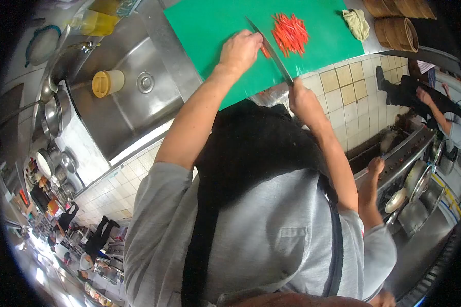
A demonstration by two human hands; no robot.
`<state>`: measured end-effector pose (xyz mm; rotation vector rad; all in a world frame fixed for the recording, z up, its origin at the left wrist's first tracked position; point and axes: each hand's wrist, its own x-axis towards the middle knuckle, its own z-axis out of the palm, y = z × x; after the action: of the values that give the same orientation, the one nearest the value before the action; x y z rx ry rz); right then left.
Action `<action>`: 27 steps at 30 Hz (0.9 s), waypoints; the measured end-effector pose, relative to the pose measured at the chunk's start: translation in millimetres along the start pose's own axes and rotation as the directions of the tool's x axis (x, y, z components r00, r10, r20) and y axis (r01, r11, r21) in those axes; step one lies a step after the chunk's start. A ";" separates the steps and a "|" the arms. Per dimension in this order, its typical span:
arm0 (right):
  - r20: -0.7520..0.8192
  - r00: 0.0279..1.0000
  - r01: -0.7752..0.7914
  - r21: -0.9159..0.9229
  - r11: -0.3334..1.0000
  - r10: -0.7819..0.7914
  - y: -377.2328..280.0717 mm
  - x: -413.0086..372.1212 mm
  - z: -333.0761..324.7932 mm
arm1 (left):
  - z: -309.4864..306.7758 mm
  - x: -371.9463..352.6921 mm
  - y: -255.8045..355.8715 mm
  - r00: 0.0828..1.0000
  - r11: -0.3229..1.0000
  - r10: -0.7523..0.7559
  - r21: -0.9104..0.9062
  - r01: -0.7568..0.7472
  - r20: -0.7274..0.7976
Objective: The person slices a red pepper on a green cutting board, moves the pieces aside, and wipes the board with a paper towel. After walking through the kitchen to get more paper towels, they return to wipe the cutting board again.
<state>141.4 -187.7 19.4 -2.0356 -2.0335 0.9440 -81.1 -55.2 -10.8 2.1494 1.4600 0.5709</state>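
Observation:
My right hand [305, 104] is wrapped round the handle of a long kitchen knife [277, 60]. Its blade points away from me across a green cutting board [205, 30]. Against the near-left face of the blade, my left hand [241, 51] is closed with curled fingertips pressed down on the board. A small bit of red vegetable [265, 51] shows by those fingertips and the blade; the rest of it is hidden. Just right of the knife lies a pile of thin red vegetable strips [290, 35]. A crumpled pale cloth [356, 24] rests at the board's right end.
Left of the board is a steel sink [133, 110] holding a yellow-lidded container [107, 83]. Bamboo steamers [396, 34] stand at the right. Behind on the right are a stove [399, 153] with pans and a co-worker's hand [376, 166]. More people work farther back.

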 end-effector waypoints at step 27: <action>0.041 0.999 0.004 0.073 0.997 -0.007 7.6 -11.1 14.1 | 4.3 -2.3 -12.3 0.993 0.992 0.093 -0.083 -0.099 -0.072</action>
<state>142.0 -203.6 8.1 -1.9885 -1.9920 1.0515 -88.5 -54.0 -21.8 2.1608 1.3463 0.7352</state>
